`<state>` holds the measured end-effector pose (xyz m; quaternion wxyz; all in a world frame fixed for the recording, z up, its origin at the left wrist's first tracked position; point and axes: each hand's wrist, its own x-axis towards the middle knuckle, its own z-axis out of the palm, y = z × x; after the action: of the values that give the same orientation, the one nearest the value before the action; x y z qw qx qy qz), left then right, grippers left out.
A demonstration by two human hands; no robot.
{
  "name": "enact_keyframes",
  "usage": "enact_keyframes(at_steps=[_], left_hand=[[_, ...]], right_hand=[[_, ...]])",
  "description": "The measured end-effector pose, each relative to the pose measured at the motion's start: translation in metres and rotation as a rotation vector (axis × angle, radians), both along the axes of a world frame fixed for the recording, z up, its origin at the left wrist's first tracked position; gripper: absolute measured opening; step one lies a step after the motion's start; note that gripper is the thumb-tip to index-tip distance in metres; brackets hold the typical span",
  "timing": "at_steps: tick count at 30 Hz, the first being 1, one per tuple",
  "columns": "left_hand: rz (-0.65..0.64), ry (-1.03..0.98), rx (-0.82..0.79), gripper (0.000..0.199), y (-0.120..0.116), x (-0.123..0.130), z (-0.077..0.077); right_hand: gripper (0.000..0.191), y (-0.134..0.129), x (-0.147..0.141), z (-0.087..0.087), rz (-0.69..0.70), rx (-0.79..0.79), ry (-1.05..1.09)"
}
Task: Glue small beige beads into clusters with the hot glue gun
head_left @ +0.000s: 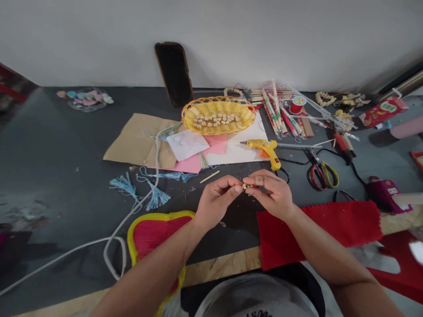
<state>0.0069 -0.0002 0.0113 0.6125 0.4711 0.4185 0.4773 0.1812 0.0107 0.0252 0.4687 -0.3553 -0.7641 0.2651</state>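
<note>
Above the front middle of the dark table, my left hand point(220, 196) and my right hand point(271, 191) meet fingertip to fingertip. Between them they pinch a small beige beaded piece point(245, 186), mostly covered by the fingers, so its full shape is hidden. A bandage wraps one finger of my right hand. Beyond the hands, a yellow woven basket point(218, 127) holds several small pale flower-like pieces point(216, 118). A yellow glue gun point(269, 149) lies just past my right hand. Near my left hand is a short wooden stick point(209, 177).
Blue tassels point(158, 198) and a white cable point(132, 207) lie left. Brown paper point(132, 136) sits under other sheets. Scissors point(322, 174), a thread spool point(297, 105) and wrapped sticks point(276, 112) are right. Red felt point(343, 222) lies under my right arm. A phone point(174, 72) leans upright behind.
</note>
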Motion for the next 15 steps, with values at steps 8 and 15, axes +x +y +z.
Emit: enact_keyframes(at_steps=[8, 15], left_hand=[[-0.007, -0.097, -0.055, 0.020, 0.0001, 0.0010, -0.0008], [-0.033, -0.128, -0.084, 0.019, 0.0001, 0.0013, -0.0011]], right_hand=[[0.012, -0.0002, -0.0010, -0.0004, -0.006, 0.049, -0.022], [0.013, -0.0004, -0.0009, -0.0005, 0.020, 0.037, -0.019]])
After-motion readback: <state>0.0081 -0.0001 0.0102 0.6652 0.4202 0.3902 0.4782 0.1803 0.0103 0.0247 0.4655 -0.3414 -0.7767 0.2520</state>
